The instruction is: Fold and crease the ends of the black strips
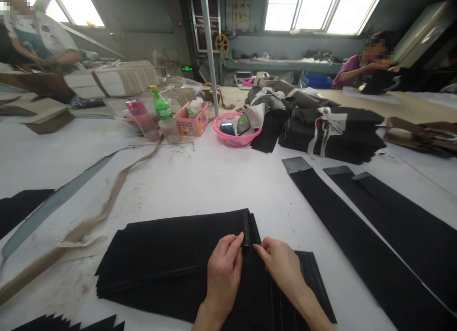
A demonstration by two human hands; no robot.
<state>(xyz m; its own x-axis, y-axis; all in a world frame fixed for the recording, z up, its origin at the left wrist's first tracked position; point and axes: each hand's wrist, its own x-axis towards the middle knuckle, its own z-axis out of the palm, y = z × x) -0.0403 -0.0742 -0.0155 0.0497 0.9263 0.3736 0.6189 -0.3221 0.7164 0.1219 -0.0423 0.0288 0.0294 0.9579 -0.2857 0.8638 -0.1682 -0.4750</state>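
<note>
Black fabric pieces (160, 245) lie stacked on the white table in front of me. My left hand (224, 267) pinches the folded edge strip of the top piece near the stack's right end, thumb and index finger together. Just right of it, my right hand (280, 262) has its fingertips pressed together at the same piece, close to the strip; whether fabric is between them is too small to tell. A gap separates the two hands. More black layers (314, 278) extend beneath and beyond my right wrist.
Long black strips (357, 236) lie at the right. Farther back are a pink basket (236, 140), a pink box (193, 126), a green bottle (161, 105) and a tied black bundle (332, 136). Brown tape (114, 193) crosses the left side. Two people sit or stand behind.
</note>
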